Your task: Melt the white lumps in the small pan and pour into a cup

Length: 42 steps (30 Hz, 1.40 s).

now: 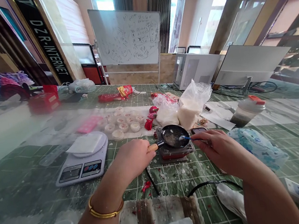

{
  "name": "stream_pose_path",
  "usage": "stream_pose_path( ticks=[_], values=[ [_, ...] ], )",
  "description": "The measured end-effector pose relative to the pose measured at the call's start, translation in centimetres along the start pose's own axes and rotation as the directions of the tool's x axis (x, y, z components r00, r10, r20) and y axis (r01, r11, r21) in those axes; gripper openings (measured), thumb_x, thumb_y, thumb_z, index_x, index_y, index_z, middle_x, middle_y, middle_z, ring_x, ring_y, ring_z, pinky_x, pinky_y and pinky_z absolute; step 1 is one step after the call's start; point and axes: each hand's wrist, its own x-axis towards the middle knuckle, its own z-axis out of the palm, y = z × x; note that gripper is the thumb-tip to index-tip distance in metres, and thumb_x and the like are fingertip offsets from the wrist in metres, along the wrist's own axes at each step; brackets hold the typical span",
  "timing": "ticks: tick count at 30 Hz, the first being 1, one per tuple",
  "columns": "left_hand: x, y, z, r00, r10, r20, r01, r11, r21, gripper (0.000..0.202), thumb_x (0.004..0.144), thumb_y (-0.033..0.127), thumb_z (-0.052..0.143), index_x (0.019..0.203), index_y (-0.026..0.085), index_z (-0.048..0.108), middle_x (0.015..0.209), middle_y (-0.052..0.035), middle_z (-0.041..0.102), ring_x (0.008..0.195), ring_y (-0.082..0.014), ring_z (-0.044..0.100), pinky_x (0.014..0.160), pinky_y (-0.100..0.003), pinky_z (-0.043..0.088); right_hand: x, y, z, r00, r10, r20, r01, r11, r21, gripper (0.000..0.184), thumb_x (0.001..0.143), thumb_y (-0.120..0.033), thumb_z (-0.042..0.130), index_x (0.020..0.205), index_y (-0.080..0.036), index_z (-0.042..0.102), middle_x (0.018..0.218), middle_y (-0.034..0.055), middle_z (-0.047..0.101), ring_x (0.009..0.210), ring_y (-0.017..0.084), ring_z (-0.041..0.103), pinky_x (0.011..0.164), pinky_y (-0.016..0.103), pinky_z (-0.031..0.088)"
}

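Observation:
My left hand (137,154) is closed round the wooden handle of a small black frying pan (169,133). The pan sits over a small burner (173,154), and a thin layer of clear or pale stuff with whitish bits lies inside it. From the right, my right hand (215,145) grips a thin blue stirrer (193,137). Its whitish tip reaches into the pan's right side; its exact kind does not show. A dark phone-like object (198,130) lies just behind the right fingers.
To the left stands a white kitchen scale (86,169). Several small filled cups (123,126) and a pink mould (90,124) lie behind. Bags of white granules (189,110), a jar with an orange lid (248,110) and a tissue pack (259,148) are right. A cloth (163,208) lies in front.

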Motion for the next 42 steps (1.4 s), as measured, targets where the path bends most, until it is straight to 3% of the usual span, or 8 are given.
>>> stream_pose_path(
  ticks=[4, 10, 15, 20, 25, 30, 35, 42],
  values=[
    [0.15, 0.03, 0.03, 1.000, -0.005, -0.005, 0.005, 1.000, -0.003, 0.025, 0.080, 0.037, 0.045, 0.065, 0.019, 0.052, 0.065, -0.0026, 0.060, 0.057, -0.0166, 0.052, 0.049, -0.027, 0.024, -0.07, -0.23, 0.06, 0.996, -0.092, 0.004, 0.091, 0.994, 0.063, 0.030, 0.092, -0.032, 0.037, 0.109, -0.023, 0.060, 0.101, 0.0042, 0.066, 0.100, 0.019, 0.057, 0.088, 0.034, 0.042],
    [-0.01, 0.00, -0.03, 1.000, 0.004, -0.008, -0.004, 1.000, 0.002, 0.025, 0.080, 0.037, 0.044, 0.065, 0.019, 0.053, 0.063, -0.0023, 0.058, 0.054, -0.0159, 0.050, 0.049, -0.027, 0.024, 0.08, 0.46, 0.08, 0.999, 0.007, -0.031, -0.008, 1.000, -0.030, 0.031, 0.091, -0.033, 0.038, 0.106, -0.022, 0.063, 0.101, 0.0064, 0.067, 0.098, 0.022, 0.058, 0.089, 0.040, 0.042],
    [0.06, -0.06, 0.08, 1.000, -0.002, -0.007, 0.002, 1.000, 0.002, 0.026, 0.081, 0.039, 0.045, 0.067, 0.019, 0.055, 0.066, -0.0030, 0.060, 0.057, -0.0169, 0.053, 0.049, -0.027, 0.026, -0.07, 0.01, 0.16, 0.997, -0.083, 0.003, 0.083, 0.996, 0.028, 0.031, 0.092, -0.032, 0.036, 0.111, -0.025, 0.060, 0.102, 0.0041, 0.067, 0.101, 0.019, 0.057, 0.089, 0.036, 0.042],
    [-0.03, -0.03, -0.01, 1.000, 0.013, -0.010, -0.013, 1.000, -0.005, 0.027, 0.082, 0.038, 0.045, 0.066, 0.019, 0.054, 0.064, -0.0028, 0.059, 0.055, -0.0157, 0.051, 0.049, -0.027, 0.025, 0.21, 0.21, 0.28, 1.000, 0.014, -0.017, -0.015, 0.999, -0.030, 0.032, 0.092, -0.032, 0.037, 0.108, -0.022, 0.062, 0.101, 0.0065, 0.068, 0.099, 0.023, 0.058, 0.090, 0.041, 0.041],
    [0.01, -0.04, -0.01, 1.000, -0.005, -0.008, 0.005, 1.000, -0.011, 0.026, 0.081, 0.038, 0.045, 0.064, 0.019, 0.052, 0.063, -0.0023, 0.059, 0.055, -0.0155, 0.051, 0.048, -0.027, 0.024, 0.06, -0.27, 0.49, 0.996, -0.091, 0.012, 0.090, 0.994, 0.056, 0.031, 0.092, -0.033, 0.037, 0.112, -0.026, 0.059, 0.104, 0.0038, 0.066, 0.102, 0.019, 0.056, 0.089, 0.036, 0.043],
    [-0.10, -0.14, -0.02, 1.000, 0.007, -0.019, -0.007, 1.000, -0.006, 0.027, 0.081, 0.038, 0.044, 0.062, 0.019, 0.049, 0.062, -0.0020, 0.058, 0.054, -0.0151, 0.049, 0.047, -0.027, 0.024, 0.43, 0.16, 0.51, 1.000, 0.001, -0.015, -0.001, 1.000, -0.004, 0.030, 0.091, -0.032, 0.039, 0.108, -0.022, 0.062, 0.100, 0.0062, 0.067, 0.100, 0.022, 0.057, 0.091, 0.041, 0.040],
    [-0.08, -0.07, -0.02, 1.000, -0.004, -0.008, 0.004, 1.000, 0.001, 0.027, 0.081, 0.039, 0.045, 0.064, 0.019, 0.052, 0.064, -0.0026, 0.059, 0.055, -0.0153, 0.051, 0.047, -0.027, 0.024, -0.09, -0.15, 0.24, 0.995, -0.101, 0.021, 0.099, 0.994, 0.050, 0.031, 0.092, -0.032, 0.038, 0.111, -0.025, 0.060, 0.105, 0.0049, 0.065, 0.103, 0.019, 0.056, 0.090, 0.037, 0.042],
    [-0.23, 0.01, -0.14, 1.000, 0.019, -0.012, -0.019, 1.000, 0.005, 0.027, 0.082, 0.038, 0.044, 0.066, 0.018, 0.054, 0.064, -0.0035, 0.060, 0.056, -0.0167, 0.054, 0.048, -0.027, 0.026, -0.16, -0.01, 0.04, 0.999, -0.047, -0.011, 0.047, 0.999, -0.018, 0.030, 0.091, -0.030, 0.039, 0.106, -0.022, 0.063, 0.101, 0.0074, 0.067, 0.100, 0.023, 0.058, 0.090, 0.042, 0.042]
  ],
)
